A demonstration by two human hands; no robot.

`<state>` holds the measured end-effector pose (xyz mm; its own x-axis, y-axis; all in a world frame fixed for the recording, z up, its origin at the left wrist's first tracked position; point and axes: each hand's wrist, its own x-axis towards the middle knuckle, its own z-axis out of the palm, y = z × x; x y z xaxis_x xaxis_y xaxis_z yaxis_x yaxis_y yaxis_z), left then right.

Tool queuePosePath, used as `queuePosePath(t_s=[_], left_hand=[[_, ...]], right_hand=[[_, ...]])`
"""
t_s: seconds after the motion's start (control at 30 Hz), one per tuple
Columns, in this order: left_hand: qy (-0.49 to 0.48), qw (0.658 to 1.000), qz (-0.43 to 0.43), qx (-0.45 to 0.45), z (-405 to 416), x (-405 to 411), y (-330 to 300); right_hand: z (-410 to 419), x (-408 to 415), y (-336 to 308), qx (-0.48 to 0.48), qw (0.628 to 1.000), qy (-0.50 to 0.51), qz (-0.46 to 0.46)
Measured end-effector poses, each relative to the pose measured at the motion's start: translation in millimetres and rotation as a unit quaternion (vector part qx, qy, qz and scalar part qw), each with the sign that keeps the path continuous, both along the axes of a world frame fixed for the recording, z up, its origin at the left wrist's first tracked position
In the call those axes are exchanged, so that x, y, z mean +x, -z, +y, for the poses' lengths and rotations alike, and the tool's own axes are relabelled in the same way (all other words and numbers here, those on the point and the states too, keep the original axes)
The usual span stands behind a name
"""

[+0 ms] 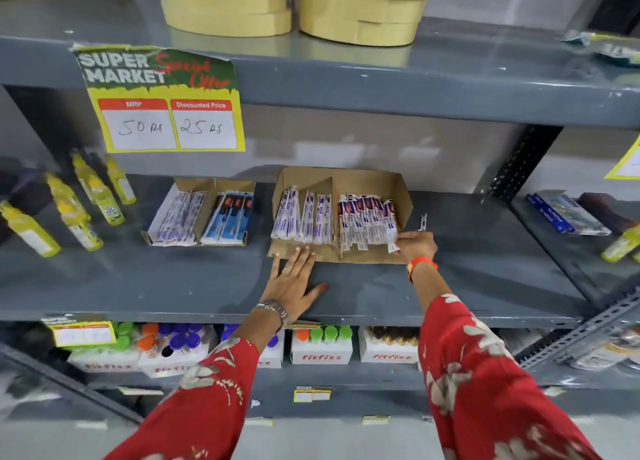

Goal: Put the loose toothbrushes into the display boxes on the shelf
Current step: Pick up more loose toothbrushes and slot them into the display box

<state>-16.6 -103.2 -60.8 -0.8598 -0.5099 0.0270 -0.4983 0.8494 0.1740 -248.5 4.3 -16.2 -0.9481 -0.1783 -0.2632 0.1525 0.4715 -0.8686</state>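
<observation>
A brown cardboard display box (370, 182) stands in the middle of the grey shelf (485, 269), divided into compartments full of packaged toothbrushes (363, 220). My right hand (417, 245) pinches the lower end of the rightmost toothbrush pack (391, 238) at the box's right compartment. My left hand (292, 279) lies flat with spread fingers on the shelf, fingertips on the box's front flap (298, 253). A second display box (201, 213) to the left holds white and blue toothbrush packs.
Yellow bottles (83, 206) lie at the shelf's left. A small metal clip (422, 221) stands right of the box. A price tag (162, 103) hangs from the upper shelf, tape rolls (294, 6) above. Fitfizz boxes (322, 347) fill the lower shelf.
</observation>
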Motion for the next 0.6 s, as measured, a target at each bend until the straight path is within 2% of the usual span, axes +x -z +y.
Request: queuePosePath(t_s=[0.27,0.47,0.6], left_hand=[[0.003,1.000,-0.008,0.012,-1.9,0.1,-0.4],[0.007,1.000,-0.007,0.008,-2.4,1.0,0.3],[0.005,1.000,0.009,0.009,-1.6,1.5,1.3]], right_hand=[[-7.1,3.4,-12.4,0.101,0.992,-0.002,0.081],[20.5,9.6,-14.4,0.095,0.984,-0.008,0.149],[37.8,10.0,-9.1,0.183,0.967,-0.020,0.177]])
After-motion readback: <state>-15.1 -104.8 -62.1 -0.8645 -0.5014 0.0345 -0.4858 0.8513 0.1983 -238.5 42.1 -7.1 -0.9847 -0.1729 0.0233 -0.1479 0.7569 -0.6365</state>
